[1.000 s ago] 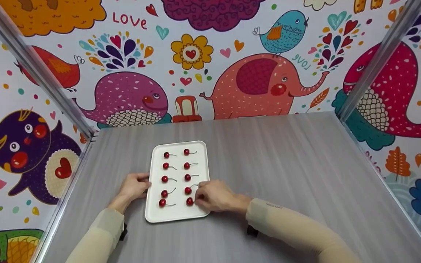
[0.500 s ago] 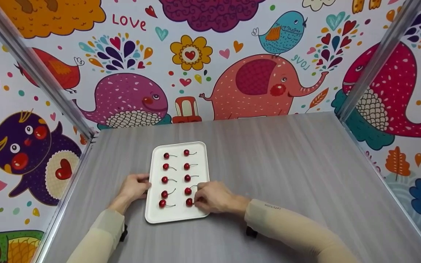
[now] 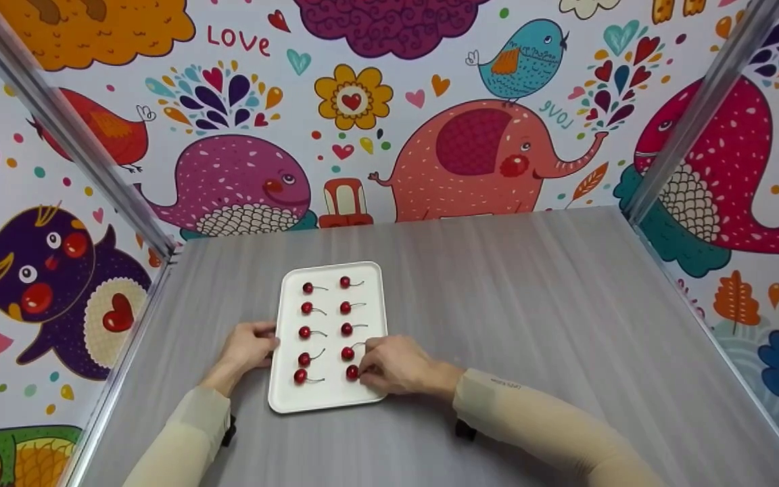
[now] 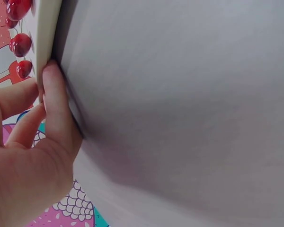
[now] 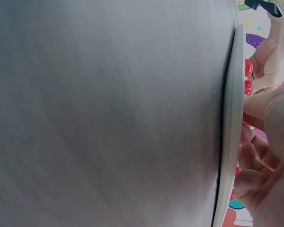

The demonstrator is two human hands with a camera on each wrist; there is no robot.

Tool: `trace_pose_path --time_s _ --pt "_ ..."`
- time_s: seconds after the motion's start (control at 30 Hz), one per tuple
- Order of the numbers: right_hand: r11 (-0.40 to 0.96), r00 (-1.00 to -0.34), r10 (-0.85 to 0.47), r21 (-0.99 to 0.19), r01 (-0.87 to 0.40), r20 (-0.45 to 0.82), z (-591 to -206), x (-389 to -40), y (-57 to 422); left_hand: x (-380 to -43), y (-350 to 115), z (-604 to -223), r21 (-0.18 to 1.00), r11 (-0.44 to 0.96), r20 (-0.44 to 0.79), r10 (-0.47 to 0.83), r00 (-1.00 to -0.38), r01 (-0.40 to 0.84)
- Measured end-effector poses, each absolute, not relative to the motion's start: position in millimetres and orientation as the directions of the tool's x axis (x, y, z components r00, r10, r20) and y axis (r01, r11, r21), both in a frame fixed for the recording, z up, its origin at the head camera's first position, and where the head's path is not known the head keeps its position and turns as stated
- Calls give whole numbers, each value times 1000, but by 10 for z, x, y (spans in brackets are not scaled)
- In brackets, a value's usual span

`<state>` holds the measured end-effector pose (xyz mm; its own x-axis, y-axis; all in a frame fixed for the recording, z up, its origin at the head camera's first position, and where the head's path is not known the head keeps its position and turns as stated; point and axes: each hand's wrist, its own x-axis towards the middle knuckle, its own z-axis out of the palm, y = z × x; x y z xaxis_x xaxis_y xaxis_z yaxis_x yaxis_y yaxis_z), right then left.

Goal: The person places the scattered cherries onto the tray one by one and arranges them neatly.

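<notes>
Red cherries with stems lie in two columns on a white rectangular tray [image 3: 325, 399]. My left hand [image 3: 247, 346] is at the tray's left edge. In the left wrist view, the fingers of that hand [image 4: 35, 165] grip the tray's rim [image 4: 47, 28] from both sides. My right hand [image 3: 399, 365] reaches over the right rim with curled fingers. Its fingertips pinch the nearest cherry [image 3: 352, 373] of the right column at its stem side, hiding the stem. In the right wrist view, the tray's outer wall [image 5: 234, 94] stands beside the curled right hand [image 5: 279, 137].
The tray rests on a grey wood-grain table [image 3: 511, 304]. Metal posts [image 3: 673, 135] and walls printed with cartoon animals, such as an elephant [image 3: 470, 162], bound the table at the back and sides.
The nearest cherry of the right column has shifted very slightly to the right at my right fingertips. My left hand and the tray stay in place.
</notes>
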<state>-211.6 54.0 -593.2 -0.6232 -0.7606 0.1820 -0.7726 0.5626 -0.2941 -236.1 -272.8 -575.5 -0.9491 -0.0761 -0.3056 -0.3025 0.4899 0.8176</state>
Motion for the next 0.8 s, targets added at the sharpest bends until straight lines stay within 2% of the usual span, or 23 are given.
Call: trace_pose_path --time_s 0.23,0.53,0.8 --pt "556 -629 -758 -332 -762 173 -5914 -2112 524 -2356 -2732 -5747 812 500 -302 -81 -950 -300" --pt "547 -609 -772 -297 -783 183 -5950 -2111 489 -2353 -2733 -5752 820 486 -305 -77 -949 -303" --pt "544 -622 -745 -322 -775 240 -5883 -2159 668 -2384 -2716 -5761 828 479 -295 -69 -953 -291"
